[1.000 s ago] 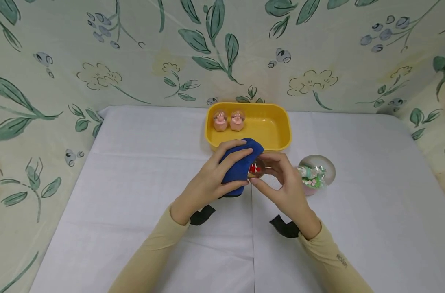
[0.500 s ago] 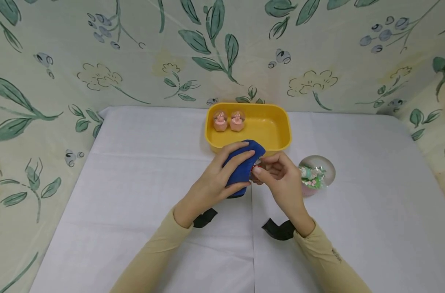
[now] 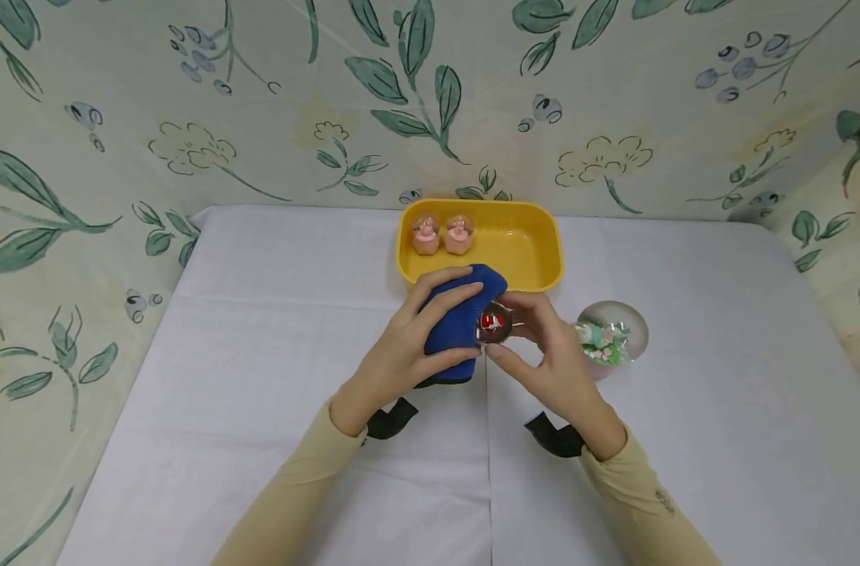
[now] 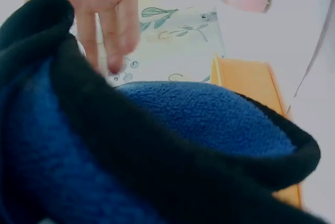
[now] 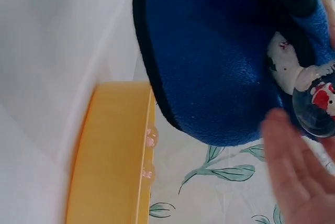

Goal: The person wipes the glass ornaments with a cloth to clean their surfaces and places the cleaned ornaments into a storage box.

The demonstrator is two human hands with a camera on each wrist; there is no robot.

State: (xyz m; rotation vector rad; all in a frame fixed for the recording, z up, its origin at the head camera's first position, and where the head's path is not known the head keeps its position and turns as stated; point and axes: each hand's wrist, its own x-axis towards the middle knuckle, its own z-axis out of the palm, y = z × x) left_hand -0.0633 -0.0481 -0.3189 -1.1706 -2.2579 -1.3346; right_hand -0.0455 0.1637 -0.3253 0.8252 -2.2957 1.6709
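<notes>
My left hand [image 3: 409, 338] grips a blue cloth [image 3: 456, 322] with black edging, folded round a small snow globe [image 3: 494, 323] with a red and white figure inside. In the right wrist view the globe's clear ball [image 5: 316, 106] and a white, dark-spotted piece [image 5: 283, 63] show out of the fold. My right hand [image 3: 553, 358] is at the ball's right side, thumb by its lower edge and fingers extended beside it, blurred in both wrist views. In the left wrist view the cloth's fleecy side [image 4: 204, 114] hides the globe.
Behind the hands stands a yellow tray [image 3: 522, 248] with two small pink globes [image 3: 426, 234] at its left end. A larger snow globe [image 3: 611, 334] on a pink base stands right of my right hand. White cloth [image 3: 260, 314] covers the table; patterned fabric [image 3: 260, 118] hangs behind.
Half a second ago my right thumb and fingers pinched over the ball. Now they have turned back and spread, uncovering the red figure. The left hand with the cloth shifted slightly left.
</notes>
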